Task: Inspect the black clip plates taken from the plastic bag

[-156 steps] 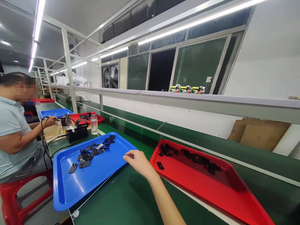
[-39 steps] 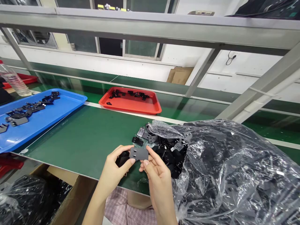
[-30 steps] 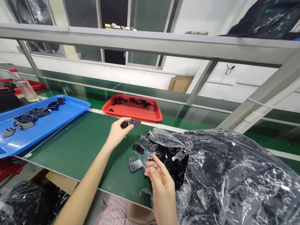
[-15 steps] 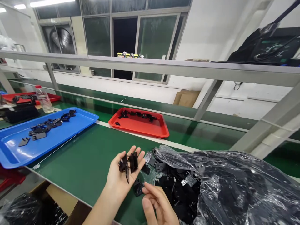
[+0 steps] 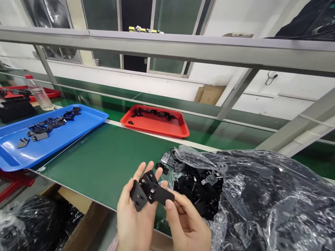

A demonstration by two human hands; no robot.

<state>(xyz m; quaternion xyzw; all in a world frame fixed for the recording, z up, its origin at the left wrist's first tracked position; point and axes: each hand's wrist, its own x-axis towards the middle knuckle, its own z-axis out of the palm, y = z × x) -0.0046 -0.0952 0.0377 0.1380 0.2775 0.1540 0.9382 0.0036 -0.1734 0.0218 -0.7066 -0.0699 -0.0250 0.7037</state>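
Black plates (image 5: 138,198) lie fanned on the spread left hand (image 5: 134,223); right hand (image 5: 190,226) pinches the top plate (image 5: 161,196). Best keep that palm level, grip light.

Bright, even light falls from above — shadows on the counter (image 5: 104,157) are faint. Glare speckles the plastic bag (image 5: 274,195), and the wide lens bows the grey rail (image 5: 183,47) near the edges — focus is sharp.
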